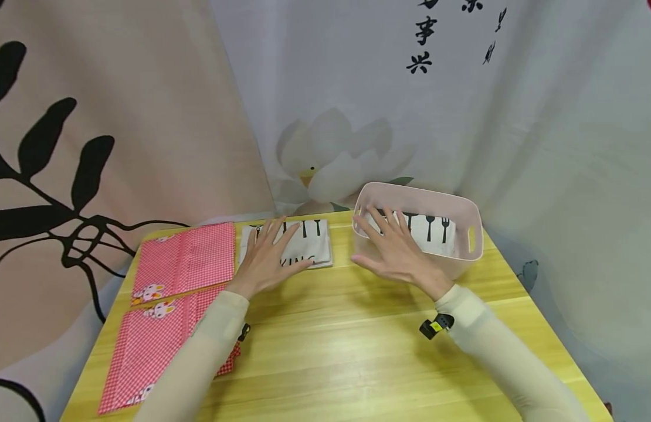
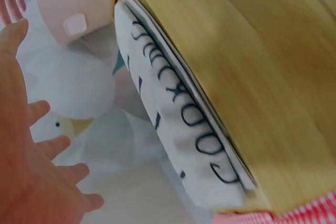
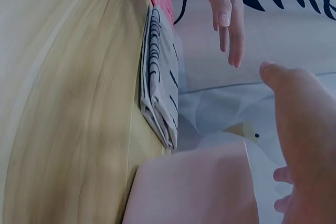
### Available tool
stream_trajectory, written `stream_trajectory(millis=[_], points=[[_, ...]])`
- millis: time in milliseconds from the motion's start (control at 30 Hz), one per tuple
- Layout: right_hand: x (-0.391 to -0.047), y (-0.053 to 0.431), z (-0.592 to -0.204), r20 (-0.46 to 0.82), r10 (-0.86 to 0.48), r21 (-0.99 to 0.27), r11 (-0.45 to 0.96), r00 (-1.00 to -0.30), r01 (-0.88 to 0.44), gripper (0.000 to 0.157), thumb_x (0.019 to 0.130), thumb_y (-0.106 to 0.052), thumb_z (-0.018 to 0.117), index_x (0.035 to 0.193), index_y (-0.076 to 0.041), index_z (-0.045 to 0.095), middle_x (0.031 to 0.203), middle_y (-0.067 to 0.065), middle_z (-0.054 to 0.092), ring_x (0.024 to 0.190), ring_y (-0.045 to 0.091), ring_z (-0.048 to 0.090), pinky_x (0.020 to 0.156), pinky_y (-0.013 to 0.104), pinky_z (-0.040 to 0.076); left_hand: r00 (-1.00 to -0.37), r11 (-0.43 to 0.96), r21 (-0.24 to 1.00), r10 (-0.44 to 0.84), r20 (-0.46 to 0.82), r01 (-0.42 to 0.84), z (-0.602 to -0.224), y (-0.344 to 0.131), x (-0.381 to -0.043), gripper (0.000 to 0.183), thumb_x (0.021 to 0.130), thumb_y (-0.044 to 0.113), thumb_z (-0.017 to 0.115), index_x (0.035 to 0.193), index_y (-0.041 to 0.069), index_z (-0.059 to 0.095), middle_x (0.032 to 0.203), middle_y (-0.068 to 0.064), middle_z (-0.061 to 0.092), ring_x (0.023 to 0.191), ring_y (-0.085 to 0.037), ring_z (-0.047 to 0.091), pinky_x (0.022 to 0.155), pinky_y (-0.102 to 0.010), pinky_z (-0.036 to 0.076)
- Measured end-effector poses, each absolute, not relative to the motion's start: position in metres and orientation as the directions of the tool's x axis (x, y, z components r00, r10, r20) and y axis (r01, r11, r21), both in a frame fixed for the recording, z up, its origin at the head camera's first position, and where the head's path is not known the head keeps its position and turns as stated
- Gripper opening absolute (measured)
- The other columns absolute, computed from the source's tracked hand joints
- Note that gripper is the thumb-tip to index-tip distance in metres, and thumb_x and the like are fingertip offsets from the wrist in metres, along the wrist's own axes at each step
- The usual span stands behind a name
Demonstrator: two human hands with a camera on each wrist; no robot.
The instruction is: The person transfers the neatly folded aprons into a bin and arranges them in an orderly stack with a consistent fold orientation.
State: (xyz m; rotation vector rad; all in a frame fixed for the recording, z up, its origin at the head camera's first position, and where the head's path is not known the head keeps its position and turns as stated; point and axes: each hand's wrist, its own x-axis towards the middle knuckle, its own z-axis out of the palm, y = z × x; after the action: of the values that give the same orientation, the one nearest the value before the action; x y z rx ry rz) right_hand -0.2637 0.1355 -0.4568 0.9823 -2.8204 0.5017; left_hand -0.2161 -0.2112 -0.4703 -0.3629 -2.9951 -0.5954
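Now the left hand hovers, spread, above a folded cutlery-print cloth, the right hand likewise above a pink basket, near the counter's far edge

Wide passage over table, lower centre of frame, between left sleeve and right sleeve. Narrower gap, centre, between towel and basket. Left hand hangs above towel, in the way from overhead; right hand likewise over basket, walls all round. Curtain bars far side, top. Red cloths, left, flat, low.
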Motion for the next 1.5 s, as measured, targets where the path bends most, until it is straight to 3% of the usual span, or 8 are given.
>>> stream_trajectory(millis=[300,633,800,967,1167,1367,1500], points=[[-0.266,0.111,-0.454,0.204,-0.614,-0.275,0.711,-0.762,-0.647,0.092,0.105,-0.071,0.060,0.181,-0.028,0.028,0.192,0.014,0.013,0.178,0.049,0.005,0.143,0.074,0.003,-0.978,0.916,0.343,0.179,0.110,0.207,-0.475,-0.238,-0.211,0.101,0.101,0.074,0.070,0.181,0.029,0.029,0.192,-0.013,0.013,0.178,-0.050,0.008,0.138,-0.082,0.002],[-0.271,0.087,-0.458,0.205,-0.624,-0.273,0.704,-0.754,-0.656,0.092,0.105,-0.074,0.058,0.181,-0.033,0.026,0.191,0.015,0.016,0.178,0.051,0.006,0.145,0.069,-0.002,-0.987,0.918,0.364,0.139,0.077,0.158,-0.477,-0.261,-0.205,0.100,0.103,0.071,0.070,0.182,0.034,0.022,0.193,-0.014,0.010,0.178,-0.050,0.005,0.139,-0.081,0.000],[-0.274,0.076,-0.460,0.197,-0.635,-0.276,0.695,-0.747,-0.664,0.092,0.106,-0.074,0.058,0.181,-0.030,0.028,0.192,0.012,0.013,0.179,0.048,0.003,0.143,0.072,-0.004,-0.991,0.925,0.354,0.119,0.069,0.136,-0.481,-0.273,-0.205,0.101,0.102,0.077,0.065,0.182,0.036,0.020,0.194,-0.008,0.007,0.179,-0.045,0.003,0.140,-0.080,-0.002],[-0.276,0.064,-0.463,0.185,-0.651,-0.273,0.685,-0.736,-0.675,0.091,0.106,-0.074,0.055,0.182,-0.033,0.024,0.193,0.011,0.012,0.179,0.048,0.003,0.142,0.076,0.000,-0.993,0.927,0.358,0.103,0.052,0.115,-0.486,-0.281,-0.205,0.102,0.102,0.077,0.066,0.183,0.034,0.019,0.194,-0.009,0.005,0.179,-0.047,0.003,0.139,-0.080,-0.004],[-0.278,0.047,-0.470,0.177,-0.680,-0.291,0.655,-0.712,-0.698,0.091,0.108,-0.074,0.054,0.182,-0.032,0.024,0.192,0.015,0.015,0.179,0.048,0.007,0.144,0.070,0.006,-0.997,0.928,0.366,0.068,0.028,0.074,-0.491,-0.289,-0.207,0.102,0.104,0.074,0.065,0.183,0.028,0.021,0.193,-0.014,0.004,0.176,-0.056,0.004,0.139,-0.080,-0.004],[-0.279,0.032,-0.475,0.200,-0.715,-0.199,0.640,-0.670,-0.742,0.088,0.109,-0.072,0.056,0.181,-0.028,0.030,0.190,0.018,0.022,0.177,0.050,0.014,0.145,0.067,0.014,-0.999,0.928,0.368,0.051,0.009,0.051,-0.497,-0.294,-0.210,0.103,0.103,0.078,0.062,0.182,0.023,0.025,0.193,-0.017,0.006,0.176,-0.056,0.005,0.138,-0.082,-0.002],[-0.278,0.022,-0.479,0.195,-0.724,-0.211,0.628,-0.662,-0.749,0.088,0.109,-0.072,0.056,0.181,-0.029,0.029,0.190,0.017,0.020,0.178,0.048,0.012,0.146,0.064,0.011,-0.999,0.931,0.362,0.040,0.005,0.039,-0.501,-0.296,-0.212,0.105,0.103,0.082,0.059,0.182,0.022,0.025,0.192,-0.018,0.008,0.175,-0.059,0.007,0.138,-0.083,0.001]])
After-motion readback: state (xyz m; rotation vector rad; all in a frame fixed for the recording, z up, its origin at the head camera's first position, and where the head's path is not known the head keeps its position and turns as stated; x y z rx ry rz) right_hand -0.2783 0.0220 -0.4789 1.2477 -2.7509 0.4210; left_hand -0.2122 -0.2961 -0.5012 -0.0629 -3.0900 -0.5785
